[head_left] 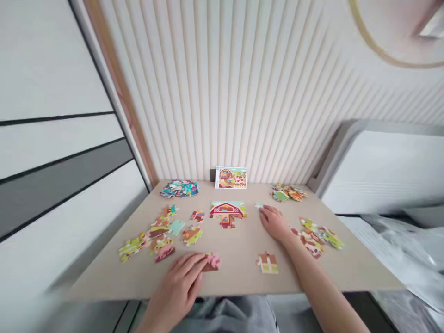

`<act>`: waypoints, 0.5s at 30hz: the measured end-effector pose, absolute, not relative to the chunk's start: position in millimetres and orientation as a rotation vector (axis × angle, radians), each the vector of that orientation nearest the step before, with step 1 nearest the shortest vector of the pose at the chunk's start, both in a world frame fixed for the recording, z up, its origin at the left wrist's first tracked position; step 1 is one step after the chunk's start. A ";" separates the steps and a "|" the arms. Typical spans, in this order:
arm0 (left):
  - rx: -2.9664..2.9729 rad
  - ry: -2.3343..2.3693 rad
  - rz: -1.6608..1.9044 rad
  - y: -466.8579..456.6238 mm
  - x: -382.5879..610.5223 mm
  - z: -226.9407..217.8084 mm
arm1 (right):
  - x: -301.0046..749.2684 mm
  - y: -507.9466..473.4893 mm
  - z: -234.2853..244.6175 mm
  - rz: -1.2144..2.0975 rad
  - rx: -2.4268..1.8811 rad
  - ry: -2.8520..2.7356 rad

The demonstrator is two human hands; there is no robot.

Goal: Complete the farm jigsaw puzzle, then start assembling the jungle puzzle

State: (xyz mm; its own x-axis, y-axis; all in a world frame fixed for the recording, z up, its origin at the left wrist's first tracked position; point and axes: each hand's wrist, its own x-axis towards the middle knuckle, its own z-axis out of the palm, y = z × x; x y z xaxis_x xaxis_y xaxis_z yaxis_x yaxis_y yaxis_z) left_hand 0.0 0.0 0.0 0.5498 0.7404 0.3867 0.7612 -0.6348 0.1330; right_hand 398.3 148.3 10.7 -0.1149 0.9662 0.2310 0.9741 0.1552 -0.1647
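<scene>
Your left hand [180,282] lies at the front edge of the table [239,249], fingers loosely spread, tips on a pink puzzle piece [212,261] lying flat, long axis left-to-right, while your right hand [274,223] rests open, palm down, fingertips by a small teal piece [260,205] beside the barn cluster [228,213].

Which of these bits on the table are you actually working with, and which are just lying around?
In use: left hand touching the pink piece; right hand by the teal piece; joined barn section; picture card.
Lying about: blue pile; far-right pile; scattered pieces at left; scattered pieces at right.
</scene>
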 end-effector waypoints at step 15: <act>-2.706 -1.291 -0.751 1.4 1.7 3.8 | 394.2 140.3 17.1 -0.041 -1.888 -2.140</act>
